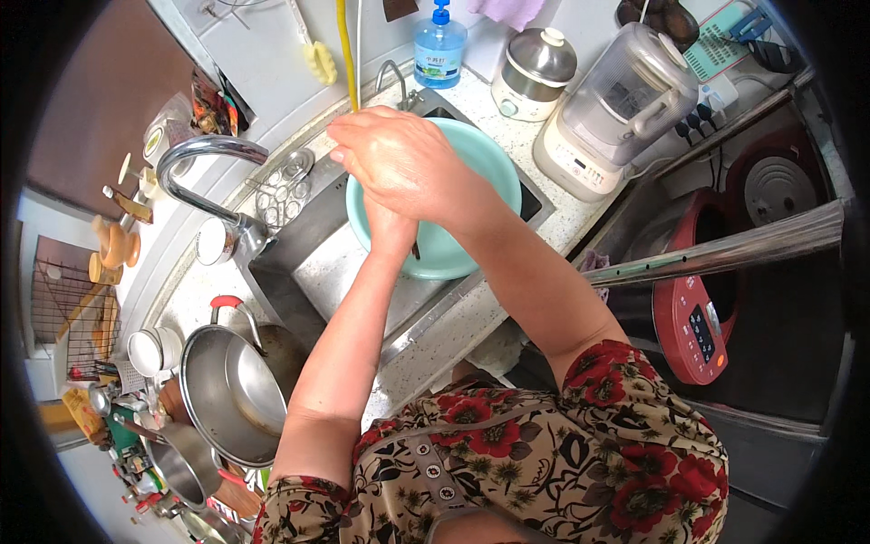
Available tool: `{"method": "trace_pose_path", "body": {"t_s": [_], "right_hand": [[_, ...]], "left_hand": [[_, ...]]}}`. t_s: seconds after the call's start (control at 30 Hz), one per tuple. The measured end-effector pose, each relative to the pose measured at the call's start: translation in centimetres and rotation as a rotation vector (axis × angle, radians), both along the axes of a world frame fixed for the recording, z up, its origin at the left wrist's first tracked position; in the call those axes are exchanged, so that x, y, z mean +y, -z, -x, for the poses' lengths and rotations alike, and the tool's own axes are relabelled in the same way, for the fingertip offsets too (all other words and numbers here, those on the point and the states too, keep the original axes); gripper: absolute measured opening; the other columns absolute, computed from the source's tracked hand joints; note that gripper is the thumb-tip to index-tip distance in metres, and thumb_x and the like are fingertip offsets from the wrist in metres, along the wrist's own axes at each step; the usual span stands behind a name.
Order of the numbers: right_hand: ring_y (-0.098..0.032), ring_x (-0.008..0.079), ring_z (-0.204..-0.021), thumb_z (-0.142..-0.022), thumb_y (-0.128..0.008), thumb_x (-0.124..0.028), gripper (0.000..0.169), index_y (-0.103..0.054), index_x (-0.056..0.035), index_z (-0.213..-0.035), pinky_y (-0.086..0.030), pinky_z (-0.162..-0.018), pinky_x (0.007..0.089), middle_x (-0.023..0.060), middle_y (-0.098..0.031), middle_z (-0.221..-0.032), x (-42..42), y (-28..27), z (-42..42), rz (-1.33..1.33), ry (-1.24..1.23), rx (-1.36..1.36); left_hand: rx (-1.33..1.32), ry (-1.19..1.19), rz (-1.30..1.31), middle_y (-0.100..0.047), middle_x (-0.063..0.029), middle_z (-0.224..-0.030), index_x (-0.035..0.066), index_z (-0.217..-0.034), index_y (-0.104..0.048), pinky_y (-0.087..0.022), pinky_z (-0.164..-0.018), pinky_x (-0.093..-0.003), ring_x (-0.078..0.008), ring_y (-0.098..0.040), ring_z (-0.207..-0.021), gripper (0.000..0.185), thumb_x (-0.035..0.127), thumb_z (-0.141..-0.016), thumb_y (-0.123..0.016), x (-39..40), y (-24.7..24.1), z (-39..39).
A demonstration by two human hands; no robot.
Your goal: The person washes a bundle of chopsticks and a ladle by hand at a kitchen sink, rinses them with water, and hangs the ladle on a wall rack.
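Observation:
Above a light teal plastic basin [491, 160], my two hands are pressed together. My right hand [411, 160] lies on top, wrapped over my left hand [389, 216]. Most of the left hand's fingers are hidden beneath it, so their pose cannot be told. The right hand's skin looks shiny. The basin sits in a stainless steel sink [340, 272]. A small dark thing [416, 250] shows beside my left wrist, too little of it to name. To the left, a curved chrome faucet [178, 153] arches over the sink's edge.
A blue pump bottle [438, 58], an electric egg steamer [533, 78] and a countertop blender [612, 115] line the back right. A steel pot [231, 394] stands left of my arm. At right, a metal pole [714, 253] crosses before a red electric cooker [686, 333].

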State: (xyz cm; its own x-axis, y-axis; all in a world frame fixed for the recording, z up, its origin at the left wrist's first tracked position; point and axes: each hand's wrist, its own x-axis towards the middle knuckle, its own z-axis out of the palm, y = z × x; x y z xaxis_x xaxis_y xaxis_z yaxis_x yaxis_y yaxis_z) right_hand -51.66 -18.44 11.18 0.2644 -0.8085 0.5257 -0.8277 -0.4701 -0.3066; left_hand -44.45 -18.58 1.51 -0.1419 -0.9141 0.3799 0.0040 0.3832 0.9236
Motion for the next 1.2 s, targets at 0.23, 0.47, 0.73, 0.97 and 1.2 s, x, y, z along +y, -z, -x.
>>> {"method": "trace_pose_path", "body": {"t_s": [0.23, 0.47, 0.73, 0.97, 1.2], "right_hand": [[-0.05, 0.0301, -0.114, -0.079, -0.064, -0.017, 0.053, -0.045, 0.0024, -0.125, -0.04, -0.095, 0.0359, 0.0213, -0.049, -0.124, 0.7, 0.7, -1.5, 0.027, -0.033, -0.479], [-0.056, 0.0098, -0.07, -0.088, -0.056, -0.017, 0.02, -0.061, 0.0019, -0.085, -0.046, -0.066, 0.0246, 0.0056, -0.064, -0.075, -1.0, 4.3, -0.5, -0.275, -0.059, -0.915], [-0.056, 0.0126, -0.085, -0.093, -0.048, -0.028, 0.029, -0.056, 0.0, -0.095, -0.045, -0.078, 0.0258, 0.0062, -0.061, -0.093, -1.7, 5.7, 2.1, -0.468, 0.057, -0.913], [-0.035, 0.0249, -0.128, -0.097, -0.036, -0.031, 0.049, -0.034, 0.0003, -0.135, -0.024, -0.105, 0.0345, 0.0156, -0.04, -0.135, -0.1, 4.8, -5.5, -0.152, -0.31, -0.976], [-0.035, 0.0267, -0.128, -0.096, -0.034, -0.021, 0.04, -0.044, 0.0024, -0.127, -0.023, -0.107, 0.0338, 0.0166, -0.043, -0.134, -2.9, 6.4, -3.3, -0.058, -0.304, -0.766]], "left_hand": [[0.171, 0.071, -0.246, -0.057, -0.0078, -0.106, 0.0, -0.113, -0.051, -0.043, -0.082, -0.0275, -0.0135, -0.052, -0.096, 0.028, 0.018, -0.091, -0.05, -0.4, -1.5, -0.8], [0.166, 0.083, -0.113, -0.058, -0.0083, -0.097, 0.002, -0.115, -0.047, -0.046, -0.075, -0.029, -0.0182, -0.057, -0.091, 0.033, 0.02, -0.088, -0.053, -0.9, -0.8, -0.4], [0.855, 0.4, -0.52, -0.053, -0.0044, -0.103, 0.007, -0.111, -0.047, -0.039, -0.086, -0.0277, -0.0137, -0.049, -0.101, 0.046, 0.048, -0.091, -0.045, -1.0, -3.8, -0.9], [0.849, 0.266, -0.631, -0.049, -0.0018, -0.112, 0.012, -0.125, -0.042, -0.039, -0.086, -0.0259, -0.011, -0.047, -0.102, 0.057, 0.057, -0.091, -0.036, -3.5, -1.4, -2.1], [0.892, 0.42, -0.518, -0.032, -0.0053, -0.134, 0.005, -0.139, -0.024, -0.026, -0.102, -0.03, -0.0165, -0.029, -0.124, 0.071, 0.057, -0.092, -0.032, -4.9, 0.4, -0.9]]}}
